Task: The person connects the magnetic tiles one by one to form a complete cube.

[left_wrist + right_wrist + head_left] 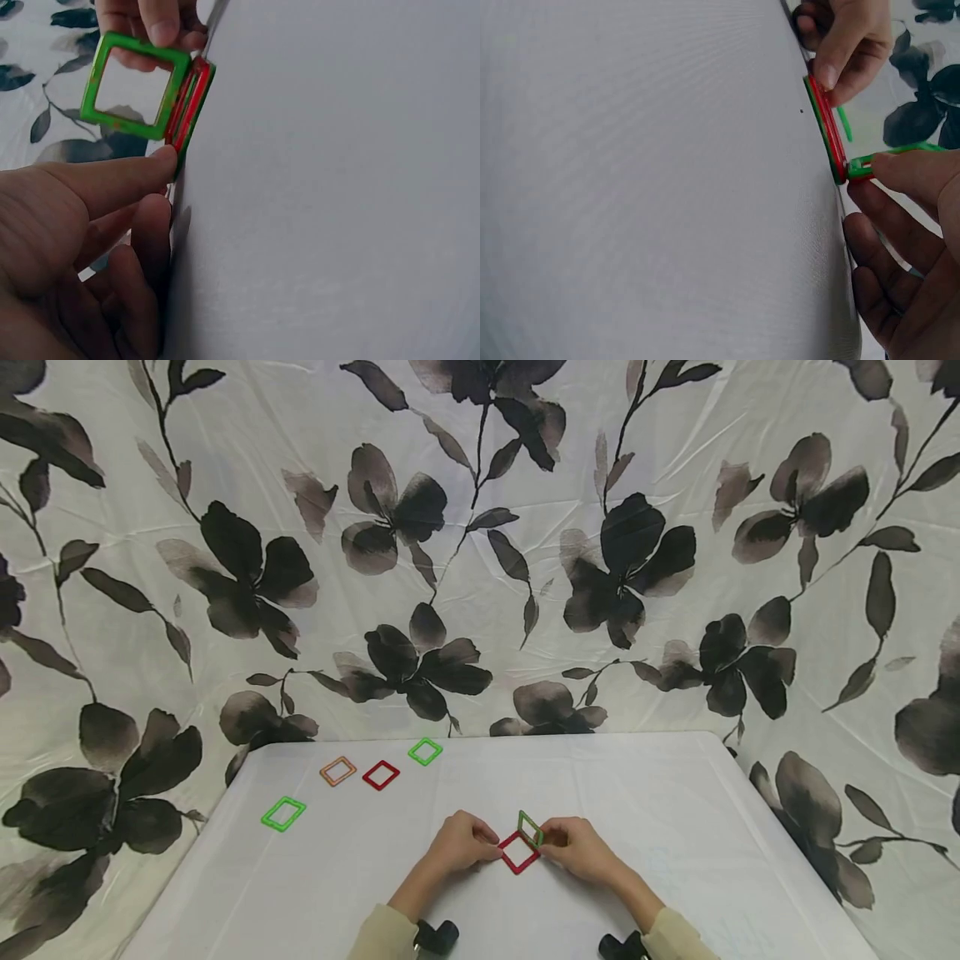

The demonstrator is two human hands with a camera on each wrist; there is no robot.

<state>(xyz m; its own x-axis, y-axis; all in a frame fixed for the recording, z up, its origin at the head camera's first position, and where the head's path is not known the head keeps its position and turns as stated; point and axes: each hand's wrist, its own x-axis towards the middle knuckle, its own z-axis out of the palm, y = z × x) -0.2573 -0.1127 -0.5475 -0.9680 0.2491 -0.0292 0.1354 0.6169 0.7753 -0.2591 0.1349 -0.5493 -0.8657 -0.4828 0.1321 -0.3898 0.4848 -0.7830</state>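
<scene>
A red square magnetic-tile frame (pixel 517 853) lies close to the table surface between the two hands, with a green layer showing beneath it in both wrist views. My left hand (pixel 463 843) pinches its left corner between thumb and fingers. A green square frame (pixel 136 85) stands upright along one edge of the red one. On the right, my right hand (pixel 579 850) holds that green frame, its thumb (pixel 911 172) laid over the near edge. The red frame (pixel 827 131) appears edge-on in the right wrist view.
Toward the back left of the white table (pixel 637 785) lie a green frame (pixel 267 818), an orange frame (pixel 325 772), a red frame (pixel 367 777) and another green frame (pixel 414 750). A floral cloth (pixel 525 610) hangs behind the table's back edge.
</scene>
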